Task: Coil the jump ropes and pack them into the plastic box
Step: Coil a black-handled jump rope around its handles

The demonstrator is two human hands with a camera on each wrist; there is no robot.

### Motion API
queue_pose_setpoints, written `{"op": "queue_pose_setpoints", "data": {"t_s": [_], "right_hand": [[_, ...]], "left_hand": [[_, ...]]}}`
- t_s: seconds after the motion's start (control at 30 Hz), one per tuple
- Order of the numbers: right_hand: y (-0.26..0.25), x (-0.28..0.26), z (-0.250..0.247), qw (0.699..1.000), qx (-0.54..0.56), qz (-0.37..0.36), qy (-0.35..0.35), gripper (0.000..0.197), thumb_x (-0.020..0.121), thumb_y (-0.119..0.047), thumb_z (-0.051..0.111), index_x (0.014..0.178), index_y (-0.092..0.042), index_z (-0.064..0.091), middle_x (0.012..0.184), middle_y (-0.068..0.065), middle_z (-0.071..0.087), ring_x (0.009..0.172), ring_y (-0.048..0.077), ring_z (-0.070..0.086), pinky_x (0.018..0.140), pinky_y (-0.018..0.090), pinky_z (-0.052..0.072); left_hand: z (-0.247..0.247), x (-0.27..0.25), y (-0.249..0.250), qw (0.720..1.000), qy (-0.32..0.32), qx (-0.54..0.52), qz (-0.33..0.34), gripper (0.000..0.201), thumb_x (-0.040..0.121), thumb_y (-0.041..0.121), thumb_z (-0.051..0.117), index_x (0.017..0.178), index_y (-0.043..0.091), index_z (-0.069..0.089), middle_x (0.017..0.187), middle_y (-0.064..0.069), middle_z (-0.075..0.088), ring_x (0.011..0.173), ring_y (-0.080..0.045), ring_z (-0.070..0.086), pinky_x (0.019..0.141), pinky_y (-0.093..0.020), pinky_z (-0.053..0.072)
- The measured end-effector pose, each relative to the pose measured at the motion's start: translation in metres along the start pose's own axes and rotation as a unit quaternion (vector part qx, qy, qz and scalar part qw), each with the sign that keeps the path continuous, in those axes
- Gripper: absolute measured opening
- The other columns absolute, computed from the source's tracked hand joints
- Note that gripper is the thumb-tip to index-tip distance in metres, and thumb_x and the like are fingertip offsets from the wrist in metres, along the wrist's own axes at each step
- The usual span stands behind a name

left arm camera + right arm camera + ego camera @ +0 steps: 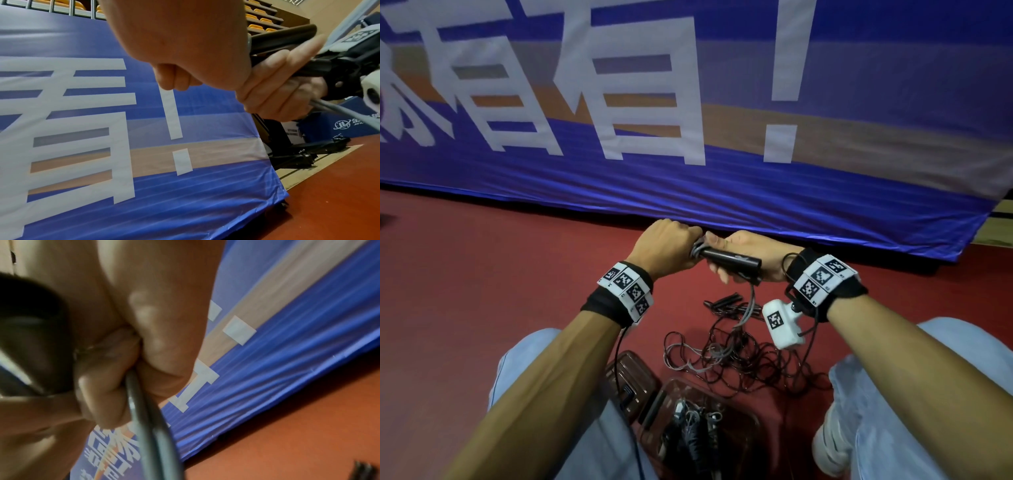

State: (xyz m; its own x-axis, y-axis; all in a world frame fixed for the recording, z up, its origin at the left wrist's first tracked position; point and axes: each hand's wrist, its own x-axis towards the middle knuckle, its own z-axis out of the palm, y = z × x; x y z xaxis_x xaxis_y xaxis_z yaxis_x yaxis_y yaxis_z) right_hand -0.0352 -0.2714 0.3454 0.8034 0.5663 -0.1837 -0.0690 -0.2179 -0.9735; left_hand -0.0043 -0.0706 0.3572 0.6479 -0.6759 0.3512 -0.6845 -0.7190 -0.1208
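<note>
The black handles (726, 261) are clasped in the right hand (750, 255) and grey cord (748, 305) pinched at their left end by the left hand (671, 248); slack trailing into the near tangle (739, 356) beyond the plastic box (751, 428) could be snagged.

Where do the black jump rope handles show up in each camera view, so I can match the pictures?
Head: black handles at centre, gripped between both hands.
Left wrist: upper right, jutting from behind the left hand.
Right wrist: dark blur at the left edge.
Shared landmark: the blue banner.
</note>
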Motion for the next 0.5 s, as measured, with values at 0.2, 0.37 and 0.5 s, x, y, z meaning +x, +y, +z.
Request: {"op": "queue_pose_setpoints", "data": {"t_s": [0.2, 0.37, 0.5], "right_hand": [[0.013, 0.006, 0.004, 0.960, 0.276, -0.007, -0.049, 0.036, 0.106, -0.042, 0.044, 0.093, -0.013, 0.062, 0.072, 0.003, 0.055, 0.051, 0.007, 0.021, 0.046, 0.021, 0.014], [0.012, 0.014, 0.015, 0.909, 0.406, -0.042, -0.085, 0.026, 0.104, -0.026, 0.040, 0.088, -0.014, 0.057, 0.060, -0.005, 0.045, 0.046, 0.007, 0.015, 0.043, 0.018, 0.014], [0.000, 0.018, 0.019, 0.914, 0.402, -0.001, -0.054, 0.045, 0.107, -0.038, 0.035, 0.072, -0.017, 0.051, 0.048, -0.006, 0.030, 0.045, 0.006, 0.010, 0.040, 0.018, 0.009]], "left_hand": [[-0.005, 0.001, 0.000, 0.996, 0.041, -0.039, -0.064, 0.028, 0.085, 0.035, 0.057, 0.070, 0.011, 0.057, 0.056, -0.011, 0.060, 0.048, -0.038, 0.056, 0.048, -0.032, 0.035], [-0.011, 0.003, 0.008, 0.966, 0.105, -0.141, -0.189, 0.034, 0.090, 0.026, 0.065, 0.063, 0.021, 0.046, 0.055, -0.010, 0.060, 0.049, -0.032, 0.055, 0.051, -0.030, 0.033], [-0.011, 0.007, 0.014, 0.952, 0.060, -0.149, -0.262, 0.025, 0.085, 0.028, 0.065, 0.067, 0.013, 0.056, 0.070, -0.018, 0.066, 0.071, -0.045, 0.060, 0.057, -0.040, 0.046]]}}
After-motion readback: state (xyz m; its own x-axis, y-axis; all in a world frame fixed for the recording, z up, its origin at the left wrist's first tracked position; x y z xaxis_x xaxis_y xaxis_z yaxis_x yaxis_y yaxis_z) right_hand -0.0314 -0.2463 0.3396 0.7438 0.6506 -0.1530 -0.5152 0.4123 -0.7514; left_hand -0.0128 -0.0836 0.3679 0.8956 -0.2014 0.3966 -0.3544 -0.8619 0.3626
